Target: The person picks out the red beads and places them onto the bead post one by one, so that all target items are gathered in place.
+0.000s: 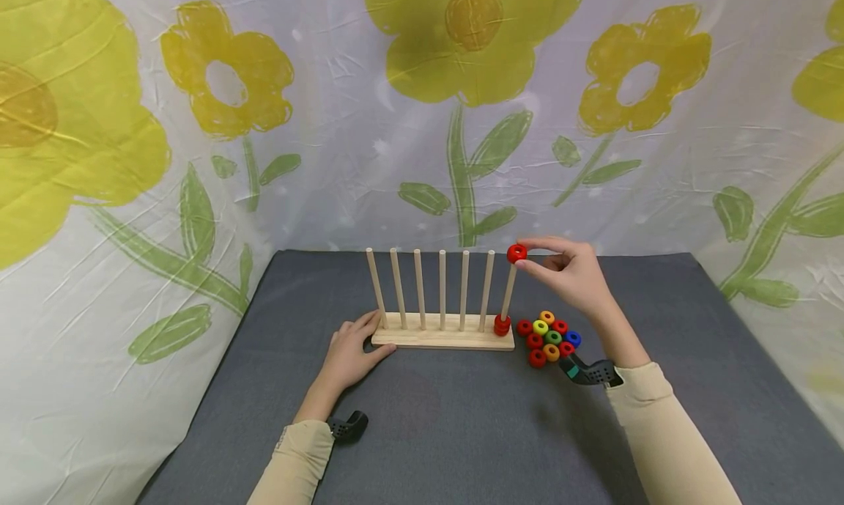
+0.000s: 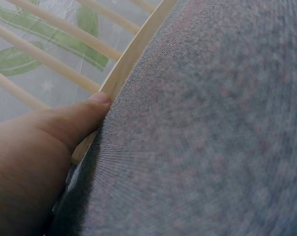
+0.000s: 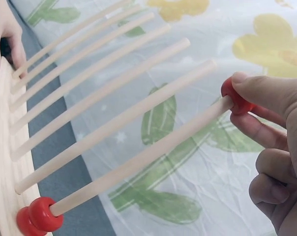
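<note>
A wooden peg rack (image 1: 443, 338) with several upright pegs stands on the dark cloth. My left hand (image 1: 349, 355) grips its left end, the thumb (image 2: 84, 115) along the front edge and the fingers toward the back. Between thumb and fingertips, my right hand (image 1: 570, 274) pinches a red bead (image 1: 517, 253) at the top of the rightmost peg (image 3: 143, 157). In the right wrist view the peg's tip meets the bead's hole; how far it enters cannot be told. Two red beads (image 3: 44, 215) sit stacked at the foot of that same peg.
Right of the rack lies a cluster of loose beads, among them a green bead (image 1: 553, 337), a blue bead (image 1: 573, 338) and a yellow bead (image 1: 540, 327). Behind the dark cloth-covered table (image 1: 435, 432) hangs a flower-printed curtain (image 1: 330, 124).
</note>
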A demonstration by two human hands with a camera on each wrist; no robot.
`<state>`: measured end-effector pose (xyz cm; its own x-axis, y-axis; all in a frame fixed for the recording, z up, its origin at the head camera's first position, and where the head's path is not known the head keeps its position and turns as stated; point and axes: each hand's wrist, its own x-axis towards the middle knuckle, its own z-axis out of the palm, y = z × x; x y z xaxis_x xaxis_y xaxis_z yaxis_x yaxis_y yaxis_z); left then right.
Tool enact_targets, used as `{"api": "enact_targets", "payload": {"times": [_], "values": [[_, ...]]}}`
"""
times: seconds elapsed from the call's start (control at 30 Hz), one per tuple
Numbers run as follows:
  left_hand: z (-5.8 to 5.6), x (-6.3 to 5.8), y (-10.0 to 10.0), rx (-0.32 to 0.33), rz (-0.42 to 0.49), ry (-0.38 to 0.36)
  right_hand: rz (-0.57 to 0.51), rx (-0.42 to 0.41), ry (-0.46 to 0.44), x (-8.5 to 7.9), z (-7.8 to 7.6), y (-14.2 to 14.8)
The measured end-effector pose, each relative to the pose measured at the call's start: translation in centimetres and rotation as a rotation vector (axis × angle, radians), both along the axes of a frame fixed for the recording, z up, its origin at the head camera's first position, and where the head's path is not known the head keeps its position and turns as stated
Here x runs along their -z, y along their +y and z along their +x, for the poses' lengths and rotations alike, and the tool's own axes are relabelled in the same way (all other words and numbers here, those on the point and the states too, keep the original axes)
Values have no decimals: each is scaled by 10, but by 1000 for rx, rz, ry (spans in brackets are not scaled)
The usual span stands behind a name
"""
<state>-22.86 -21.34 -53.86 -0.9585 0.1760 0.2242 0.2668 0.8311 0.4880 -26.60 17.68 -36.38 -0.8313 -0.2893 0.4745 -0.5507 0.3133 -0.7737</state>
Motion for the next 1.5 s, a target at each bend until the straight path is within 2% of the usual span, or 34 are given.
{"api": "enact_targets", "payload": {"times": [0.17, 0.57, 0.67, 0.93, 1.23, 1.4, 1.5], "values": [[-1, 1, -1, 1, -3, 2, 5, 6, 4, 12, -10, 5], [1, -2, 1, -9, -1, -19, 11, 5, -1, 16, -9, 6], [1, -2, 1, -10, -2, -10, 25, 16, -2, 13, -6, 5], [1, -3, 1, -9, 3, -35, 36, -6, 0, -14, 16, -5], [1, -1, 0, -3, 7, -1, 34, -11, 8, -14, 14, -4], [1, -1, 0, -8, 6, -26, 33, -17, -8, -11, 14, 1], [1, -1, 0, -8, 7, -31, 38, -12, 14, -8, 14, 5]]}}
